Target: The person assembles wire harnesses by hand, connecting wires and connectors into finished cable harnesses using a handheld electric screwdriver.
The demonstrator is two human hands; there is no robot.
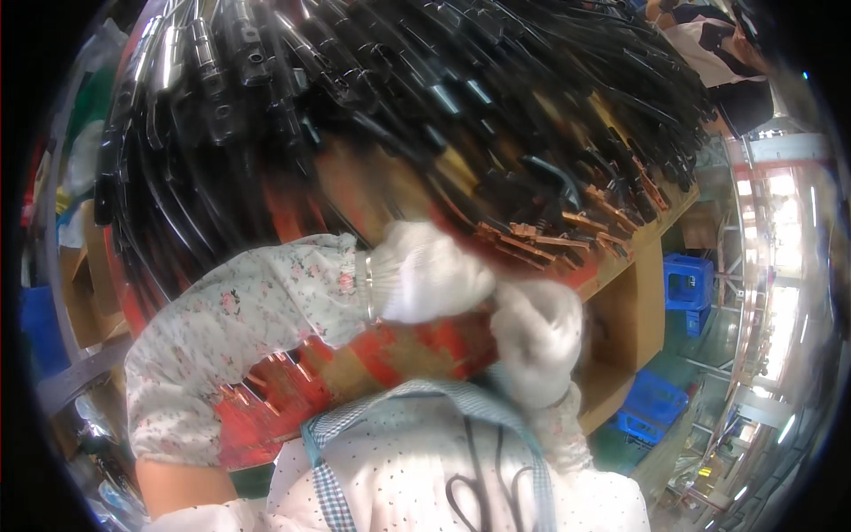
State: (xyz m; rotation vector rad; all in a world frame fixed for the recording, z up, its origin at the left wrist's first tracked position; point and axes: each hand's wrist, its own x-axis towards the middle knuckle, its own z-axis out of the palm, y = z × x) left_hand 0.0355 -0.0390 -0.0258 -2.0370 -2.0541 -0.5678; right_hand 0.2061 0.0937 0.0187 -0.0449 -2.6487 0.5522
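Observation:
My left hand [430,273], in a white knit glove with a floral sleeve, reaches in front of me with its fingers curled toward the right. Beside it, my right hand [539,339], also gloved in white, is curled closed. The two hands meet or nearly meet; motion blur hides what is between their fingers. Just beyond them lie flat copper-coloured strips [532,241] at the ends of dark pieces. A dense spread of black cable-like strands [381,80], some with shiny black end pieces, covers the far part of the worktable [425,348].
Several copper-coloured strips [257,395] lie near my left elbow. A cardboard box [640,306] stands right of the table, with a blue crate [687,282] and a blue bin [651,406] on the floor beyond. Another person [718,53] is at the far right.

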